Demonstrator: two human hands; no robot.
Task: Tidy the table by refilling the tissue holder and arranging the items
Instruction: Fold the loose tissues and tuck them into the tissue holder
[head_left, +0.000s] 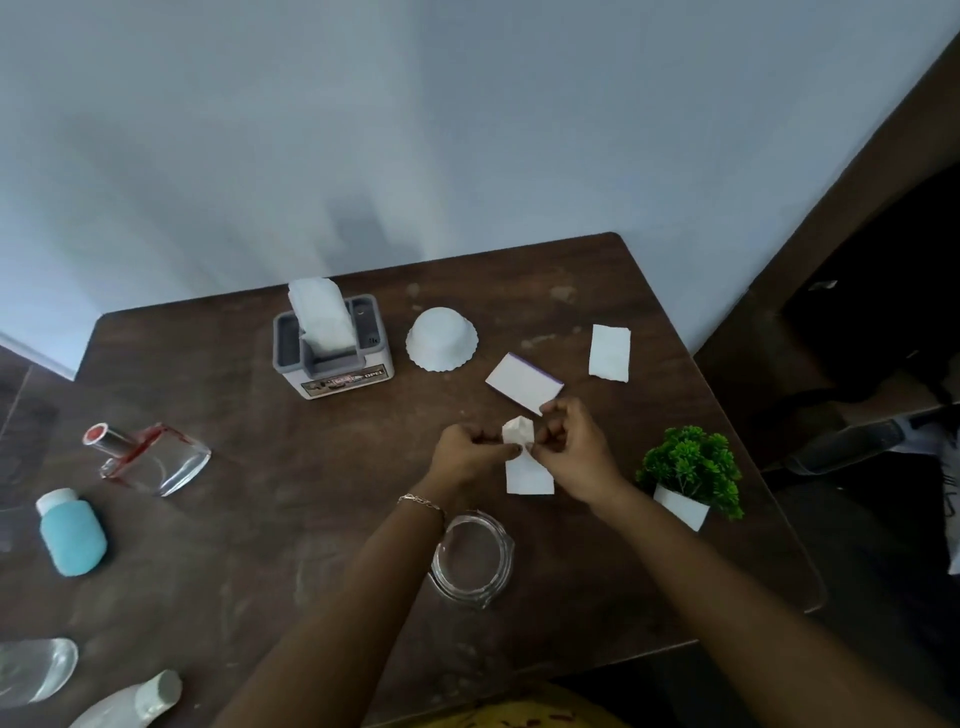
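The tissue holder (332, 345) already has tissues; both the left hand (470, 449) and right hand (574, 449) pinch a folded tissue (524, 457), and bottles lie unarranged.

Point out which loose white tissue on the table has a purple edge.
The folded tissue between the upturned white bowl and the plain tissue near the right edge; only it shows a purple border.

Tissue holders: one (332, 347)
Loose tissues: three (609, 353) (524, 383) (527, 460)
Bottles: four (150, 457) (72, 532) (34, 670) (135, 701)
Bowls: two (441, 339) (474, 558)
Potted plants: one (691, 475)
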